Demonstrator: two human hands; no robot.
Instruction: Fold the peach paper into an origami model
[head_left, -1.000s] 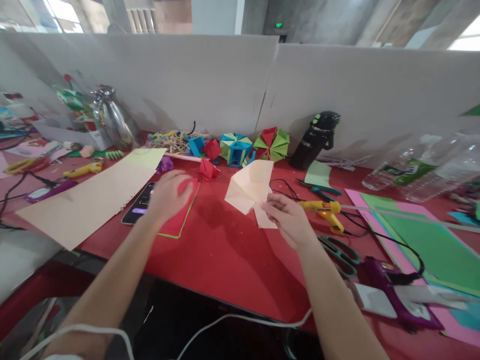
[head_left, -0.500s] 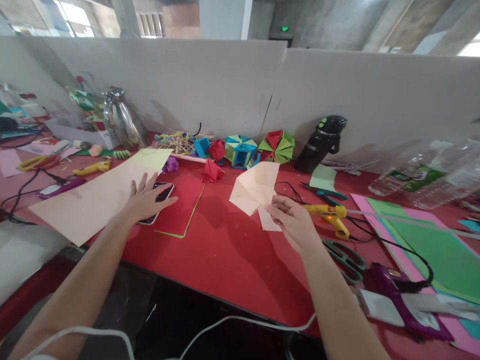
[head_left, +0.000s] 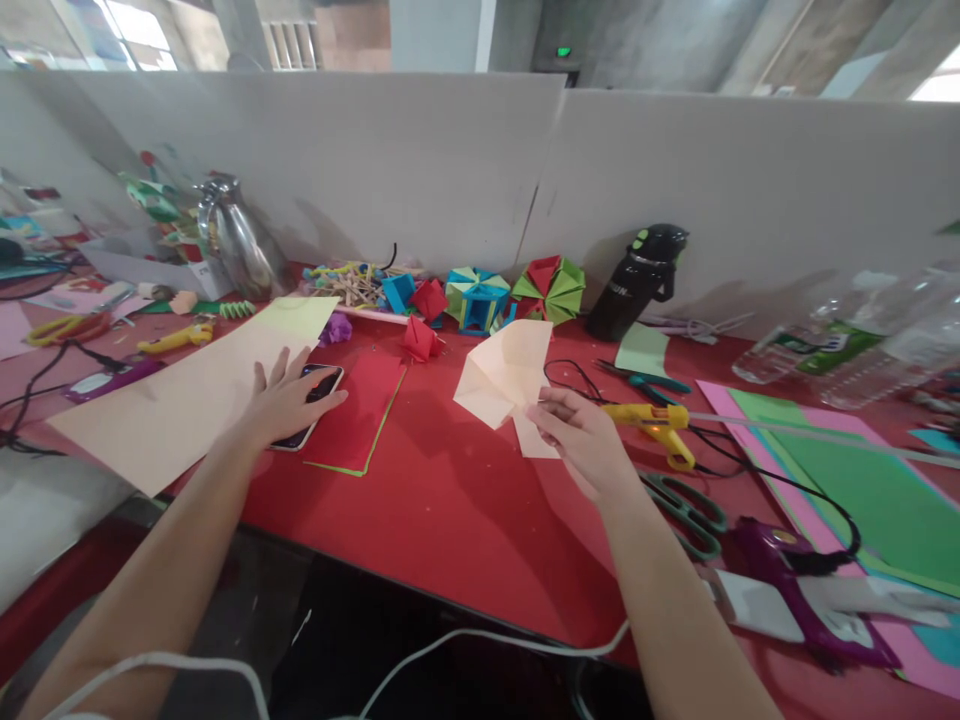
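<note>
My left hand (head_left: 281,408) rests flat, fingers spread, over a smartphone (head_left: 325,382) and the edge of a long cream paper sheet (head_left: 154,425). Part of the phone is hidden beneath the palm. Right of it lie stacked red sheets (head_left: 360,415) with a green edge showing. Between thumb and fingers, my right hand (head_left: 576,435) pinches a creased cream paper (head_left: 506,370) with its flaps partly raised. A cream paper piece (head_left: 531,438) shows just below it, partly behind the fingers; whether the two are joined I cannot tell.
Right of my right hand lie a yellow glue gun (head_left: 656,425), scissors (head_left: 686,510), a purple glue gun (head_left: 795,590) and coloured sheets (head_left: 870,480). Folded paper shapes (head_left: 476,300), a black bottle (head_left: 636,285) and a steel jug (head_left: 238,240) stand by the partition.
The view has shifted slightly, so everything sits a little further left. Both hands and the papers keep their places on the table.
</note>
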